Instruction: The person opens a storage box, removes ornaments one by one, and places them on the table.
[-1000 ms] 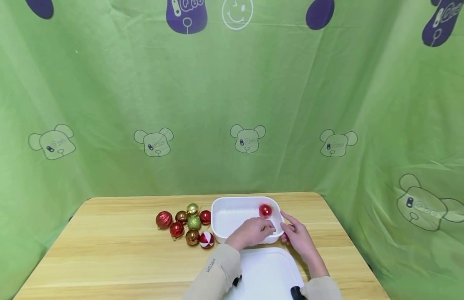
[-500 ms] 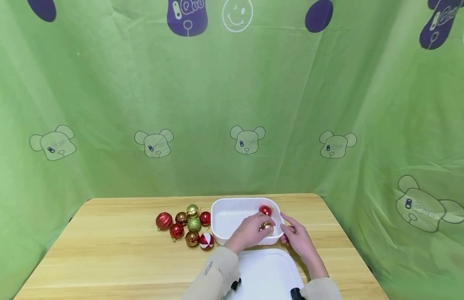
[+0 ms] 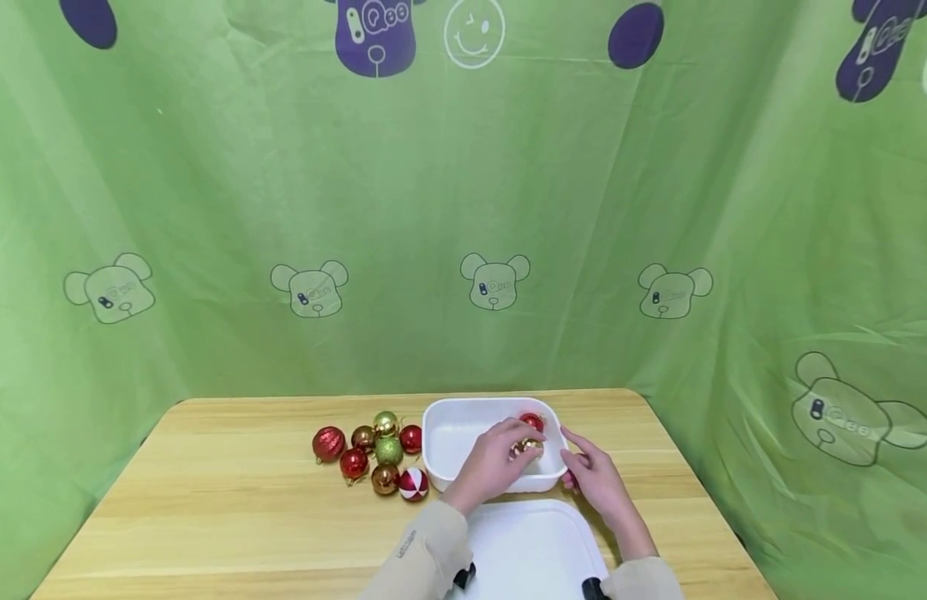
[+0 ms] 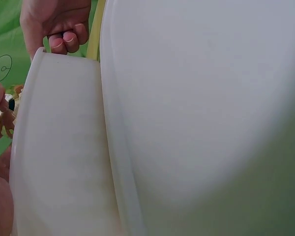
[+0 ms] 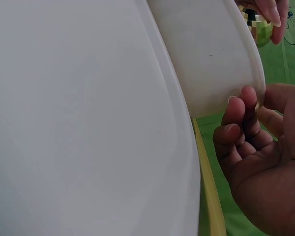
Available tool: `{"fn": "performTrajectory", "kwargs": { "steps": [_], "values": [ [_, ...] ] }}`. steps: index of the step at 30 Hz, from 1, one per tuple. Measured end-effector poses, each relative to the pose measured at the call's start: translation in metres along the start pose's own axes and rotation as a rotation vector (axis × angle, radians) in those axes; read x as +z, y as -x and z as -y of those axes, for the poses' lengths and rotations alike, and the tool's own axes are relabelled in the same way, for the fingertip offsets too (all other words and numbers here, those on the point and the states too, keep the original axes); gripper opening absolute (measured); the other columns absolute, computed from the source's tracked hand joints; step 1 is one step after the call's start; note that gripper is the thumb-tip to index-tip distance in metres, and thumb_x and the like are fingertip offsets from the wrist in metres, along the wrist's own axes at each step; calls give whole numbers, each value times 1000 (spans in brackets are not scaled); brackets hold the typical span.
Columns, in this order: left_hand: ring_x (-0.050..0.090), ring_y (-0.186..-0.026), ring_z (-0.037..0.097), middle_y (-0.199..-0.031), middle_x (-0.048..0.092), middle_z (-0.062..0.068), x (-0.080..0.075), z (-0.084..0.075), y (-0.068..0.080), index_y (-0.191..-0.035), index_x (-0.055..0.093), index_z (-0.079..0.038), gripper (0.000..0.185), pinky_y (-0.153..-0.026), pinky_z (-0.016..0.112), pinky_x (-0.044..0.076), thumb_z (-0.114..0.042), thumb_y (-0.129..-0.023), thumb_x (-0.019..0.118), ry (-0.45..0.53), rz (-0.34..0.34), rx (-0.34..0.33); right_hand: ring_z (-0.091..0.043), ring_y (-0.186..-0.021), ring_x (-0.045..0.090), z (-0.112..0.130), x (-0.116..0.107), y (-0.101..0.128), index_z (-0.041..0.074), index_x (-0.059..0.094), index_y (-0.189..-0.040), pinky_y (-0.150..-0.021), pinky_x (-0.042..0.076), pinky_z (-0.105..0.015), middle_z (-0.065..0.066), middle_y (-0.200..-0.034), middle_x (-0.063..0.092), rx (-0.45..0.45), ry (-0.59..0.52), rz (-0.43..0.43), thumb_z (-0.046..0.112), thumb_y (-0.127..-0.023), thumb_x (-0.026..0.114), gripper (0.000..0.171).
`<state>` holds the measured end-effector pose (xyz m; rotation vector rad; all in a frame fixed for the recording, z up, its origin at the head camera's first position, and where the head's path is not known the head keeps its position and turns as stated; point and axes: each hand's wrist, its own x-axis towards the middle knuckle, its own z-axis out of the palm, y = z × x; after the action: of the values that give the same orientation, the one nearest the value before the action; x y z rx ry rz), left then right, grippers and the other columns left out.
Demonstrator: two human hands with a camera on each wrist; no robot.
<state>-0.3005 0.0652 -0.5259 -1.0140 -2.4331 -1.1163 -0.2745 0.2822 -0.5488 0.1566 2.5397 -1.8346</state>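
Observation:
My left hand (image 3: 496, 458) reaches over the near rim of a white plastic box (image 3: 452, 412). Its fingers grip a gold mirrored Christmas ball (image 5: 259, 30), which the hand partly covers in the head view. Inside the box, behind those fingers, lies a shiny red Christmas ball (image 3: 532, 421). At the box's right end my right hand (image 3: 594, 477) pinches the rim; the right wrist view shows fingers (image 5: 236, 115) against the outer wall and the thumb side at the edge. A white lid (image 3: 531, 546) lies on the table in front of the box.
Left of the box sits a cluster of Christmas balls: a large red one (image 3: 329, 444), a green glittery one (image 3: 389, 451), a red-and-white one (image 3: 413, 483), and several others. All rest on a wooden table (image 3: 231, 500). A green curtain (image 3: 403, 333) hangs behind.
The gold ball, mostly hidden by my left hand earlier, shows between its fingers. That hand has shifted slightly up and left over the box. My right hand stays at the rim.

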Motion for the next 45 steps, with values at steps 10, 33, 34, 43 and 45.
{"fn": "performTrajectory", "kwargs": {
  "steps": [10,33,34,43,45],
  "values": [
    [66,-111,13,-121,70,-4,-22,7,15,-121,74,-21,22,-99,27,56,-27,-101,67,12,-41,8,-15,-69,61,3,2,0,14,41,-159,-61,55,-25,-8,-77,66,-10,2,0,18,-108,55,53],
    [68,-101,13,-125,69,-1,-89,27,58,-121,73,-19,21,-83,22,61,-25,-101,68,93,-171,-106,-17,-73,61,3,1,2,17,40,-160,-64,55,-25,-8,-80,63,21,35,-7,20,-109,52,52],
    [69,-101,13,-125,69,-1,-91,29,60,-121,73,-19,22,-83,22,61,-25,-101,69,91,-179,-110,-17,-73,61,3,1,3,17,40,-160,-64,55,-25,-8,-80,63,22,35,-7,20,-109,52,52],
    [70,-102,16,-124,69,1,-116,39,77,-121,74,-18,22,-81,23,63,-21,-99,71,137,-252,-155,-17,-73,61,3,1,2,15,39,-160,-64,56,-25,-9,-81,64,15,31,-4,19,-109,52,53],
    [69,-105,17,-124,69,1,-122,42,81,-121,74,-18,22,-82,24,63,-20,-99,71,135,-262,-172,-17,-73,61,3,1,2,15,39,-160,-64,56,-25,-9,-80,64,13,32,-4,19,-109,53,53]
  ]
}}
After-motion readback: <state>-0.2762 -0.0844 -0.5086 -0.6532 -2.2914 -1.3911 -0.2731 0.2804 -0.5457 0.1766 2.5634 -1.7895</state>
